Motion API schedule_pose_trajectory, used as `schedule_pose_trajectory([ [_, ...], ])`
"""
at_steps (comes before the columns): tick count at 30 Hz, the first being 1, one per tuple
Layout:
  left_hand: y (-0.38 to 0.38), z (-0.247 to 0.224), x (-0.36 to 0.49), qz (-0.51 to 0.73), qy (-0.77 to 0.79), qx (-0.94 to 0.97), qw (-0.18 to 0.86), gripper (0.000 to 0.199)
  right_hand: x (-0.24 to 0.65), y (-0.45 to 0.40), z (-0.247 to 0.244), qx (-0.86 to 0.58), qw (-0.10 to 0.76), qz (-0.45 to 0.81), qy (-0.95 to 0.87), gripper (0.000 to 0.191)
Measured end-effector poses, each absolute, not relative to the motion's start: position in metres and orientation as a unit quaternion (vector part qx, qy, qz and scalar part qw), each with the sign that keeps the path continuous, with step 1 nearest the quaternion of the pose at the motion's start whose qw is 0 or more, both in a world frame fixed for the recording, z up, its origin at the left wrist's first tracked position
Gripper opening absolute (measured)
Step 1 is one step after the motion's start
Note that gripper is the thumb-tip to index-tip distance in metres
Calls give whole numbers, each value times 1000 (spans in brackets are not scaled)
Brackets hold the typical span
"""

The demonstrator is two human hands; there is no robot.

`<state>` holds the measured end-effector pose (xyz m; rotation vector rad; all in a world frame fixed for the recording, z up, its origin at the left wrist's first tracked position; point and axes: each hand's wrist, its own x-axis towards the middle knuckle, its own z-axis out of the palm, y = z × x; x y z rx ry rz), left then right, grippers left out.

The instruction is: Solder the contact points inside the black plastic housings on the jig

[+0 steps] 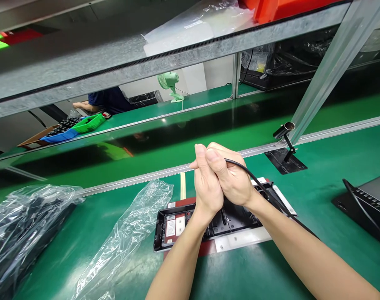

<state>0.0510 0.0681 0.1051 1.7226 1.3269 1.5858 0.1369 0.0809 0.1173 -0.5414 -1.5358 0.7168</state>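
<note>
**Cable grasped above open housing; both hands joined**

Right hand (235, 181): clenched, with a black cable (246, 171) emerging at the thumb side. Left hand (207, 185): closed and pressed against the right; whether it also grips the cable cannot be told, as the palms hide it. The cable's end is likewise concealed.

The cable arcs rightward from the grip, past the right wrist and along the housing's right end. The right hand is therefore nearer its visible run.

An open black plastic housing (159, 228) lies below the joined hands, on the green workbench (323, 179), bordered by white fixture blocks (242, 240). Its long axis runs left to right, crosswise to the left forearm, the right end slightly farther from the person. A crumpled clear plastic bag (132, 223) lies just beside its left end.
</note>
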Motion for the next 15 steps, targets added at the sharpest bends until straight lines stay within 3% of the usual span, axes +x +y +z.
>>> schedule_pose_trajectory([
  [15, 67, 103, 51, 575, 476, 634, 201, 102, 136, 80, 117, -233, 635, 304, -671, 42],
])
